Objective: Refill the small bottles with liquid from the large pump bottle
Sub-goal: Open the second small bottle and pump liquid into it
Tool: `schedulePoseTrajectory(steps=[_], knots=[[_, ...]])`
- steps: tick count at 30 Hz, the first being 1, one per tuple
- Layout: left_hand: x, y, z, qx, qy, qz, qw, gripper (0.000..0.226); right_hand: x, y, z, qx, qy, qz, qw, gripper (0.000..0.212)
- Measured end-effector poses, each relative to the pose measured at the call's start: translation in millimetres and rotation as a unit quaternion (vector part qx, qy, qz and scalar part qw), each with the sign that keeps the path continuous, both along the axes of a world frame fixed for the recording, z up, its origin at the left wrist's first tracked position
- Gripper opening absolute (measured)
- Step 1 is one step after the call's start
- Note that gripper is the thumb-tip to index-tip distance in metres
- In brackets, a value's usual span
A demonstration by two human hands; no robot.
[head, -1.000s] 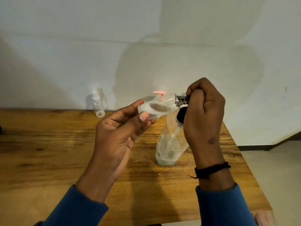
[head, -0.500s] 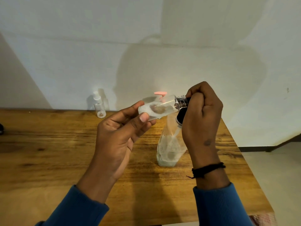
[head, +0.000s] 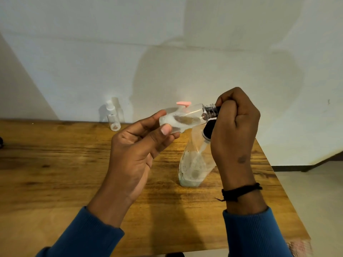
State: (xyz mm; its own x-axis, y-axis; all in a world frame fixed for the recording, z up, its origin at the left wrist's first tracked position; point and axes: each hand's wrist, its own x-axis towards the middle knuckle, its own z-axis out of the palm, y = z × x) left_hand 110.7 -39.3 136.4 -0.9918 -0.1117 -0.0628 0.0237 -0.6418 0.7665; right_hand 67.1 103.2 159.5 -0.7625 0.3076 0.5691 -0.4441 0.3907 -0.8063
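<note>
Two hands raised above large pump bottle on tabletop: your left hand pinches small bottle sideways, your right hand fisted at its threaded neck.

Head-worn view, forward-down, close over table

Plain room – bare white wall, wooden table

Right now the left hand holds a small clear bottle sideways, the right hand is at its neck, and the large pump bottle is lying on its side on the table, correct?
Not quite. In the head view the large pump bottle stands upright on the table, not on its side. The rest holds: left hand holds the small clear bottle sideways, right hand at its neck.
</note>
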Motion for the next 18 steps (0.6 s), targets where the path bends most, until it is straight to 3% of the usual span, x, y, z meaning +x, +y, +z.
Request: schedulePoseTrajectory(steps=[18], knots=[[1.9, 3.3, 2.8, -0.005, -0.003, -0.003, 1.0, 0.042, -0.4, 2.2, 1.7, 0.001, -0.001, -0.013, 1.0, 0.022]])
